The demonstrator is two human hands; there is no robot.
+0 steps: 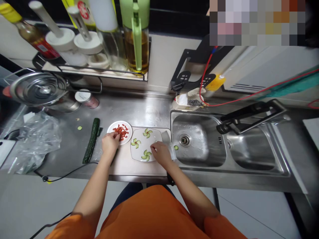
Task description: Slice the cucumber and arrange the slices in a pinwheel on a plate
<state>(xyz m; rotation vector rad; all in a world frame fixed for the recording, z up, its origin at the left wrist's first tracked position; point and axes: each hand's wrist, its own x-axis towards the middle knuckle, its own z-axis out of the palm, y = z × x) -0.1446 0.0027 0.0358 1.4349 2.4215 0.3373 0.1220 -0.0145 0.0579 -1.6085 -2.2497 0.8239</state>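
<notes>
Left hand (111, 144): fingertips pinched at wrinkled red pieces (123, 131) on round dish (114, 125); hold indiscernible. Right hand (160, 152): curled over glossy, squarish plate (141, 134); hold indiscernible. Bumpy cucumber (92, 141), left: axis near-far.

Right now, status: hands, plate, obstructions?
Left hand: fingertips at red pieces in white dish; grip unclear. Right hand: over plate's right side, grip unclear. Plate: three green pinwheels. Knife close by right hand.

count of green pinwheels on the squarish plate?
3 visible: far pinwheel, left pinwheel, near pinwheel. The right hand covers part of the plate's right side, so another may be hidden there.
</notes>
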